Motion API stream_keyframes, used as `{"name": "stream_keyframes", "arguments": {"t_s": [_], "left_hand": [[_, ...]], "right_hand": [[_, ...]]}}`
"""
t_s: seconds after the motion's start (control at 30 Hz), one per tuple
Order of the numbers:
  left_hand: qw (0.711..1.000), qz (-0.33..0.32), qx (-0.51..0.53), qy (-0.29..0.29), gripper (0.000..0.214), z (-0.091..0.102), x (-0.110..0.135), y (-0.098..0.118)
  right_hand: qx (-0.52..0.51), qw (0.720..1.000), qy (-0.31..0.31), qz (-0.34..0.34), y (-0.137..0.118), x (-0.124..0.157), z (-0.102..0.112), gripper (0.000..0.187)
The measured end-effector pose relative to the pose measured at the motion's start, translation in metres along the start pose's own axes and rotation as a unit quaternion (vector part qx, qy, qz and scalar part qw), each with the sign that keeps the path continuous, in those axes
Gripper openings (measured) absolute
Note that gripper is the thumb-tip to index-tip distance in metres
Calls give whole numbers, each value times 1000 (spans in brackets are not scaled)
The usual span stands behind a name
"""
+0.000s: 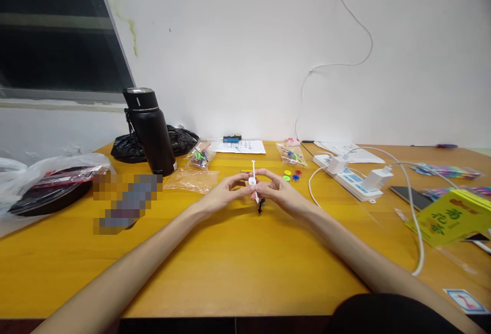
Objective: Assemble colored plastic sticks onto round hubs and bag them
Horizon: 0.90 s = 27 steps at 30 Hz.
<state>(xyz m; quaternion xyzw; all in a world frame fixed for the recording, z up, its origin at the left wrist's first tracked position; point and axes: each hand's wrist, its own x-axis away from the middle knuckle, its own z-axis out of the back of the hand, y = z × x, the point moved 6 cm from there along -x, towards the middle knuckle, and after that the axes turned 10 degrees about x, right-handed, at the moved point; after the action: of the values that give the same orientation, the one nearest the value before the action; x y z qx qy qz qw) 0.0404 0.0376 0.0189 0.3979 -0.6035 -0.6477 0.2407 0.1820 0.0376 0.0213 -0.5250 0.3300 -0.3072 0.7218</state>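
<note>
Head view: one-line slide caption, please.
Left hand and right hand hold a slim white piece above a wood-grain table.

Wht pc point(252, 181), blk flask point(151, 134), ylw box point(445, 219).

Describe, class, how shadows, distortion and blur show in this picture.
Head view: the black flask leans outward, probably wide-angle distortion; head view: coarse blocks mask an item on the wooden table; head view: soft shadows lie near the forearms; head view: the white arrow-tipped piece between left hand and right hand is too small for fine detail.
</note>
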Motion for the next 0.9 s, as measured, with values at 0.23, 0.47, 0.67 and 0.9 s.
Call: {"name": "stream_keyframes", "arguments": {"t_s": [0.23,0.47,0.67,0.9], "left_hand": [[1000,-26,-1,13,31,-3,2,7],[999,-38,27,24,27,-6,1,10],[998,-45,36,30,31,-7,1,13],[999,-25,-2,-28,32,-14,6,8]], "right_hand": [[-40,998,-39,6,-5,3,-9,42],[-158,987,-18,-1,1,1,-15,43],[-214,976,-28,6,-8,1,-24,34],[-187,981,-53,-22,2,1,-22,26]]}}
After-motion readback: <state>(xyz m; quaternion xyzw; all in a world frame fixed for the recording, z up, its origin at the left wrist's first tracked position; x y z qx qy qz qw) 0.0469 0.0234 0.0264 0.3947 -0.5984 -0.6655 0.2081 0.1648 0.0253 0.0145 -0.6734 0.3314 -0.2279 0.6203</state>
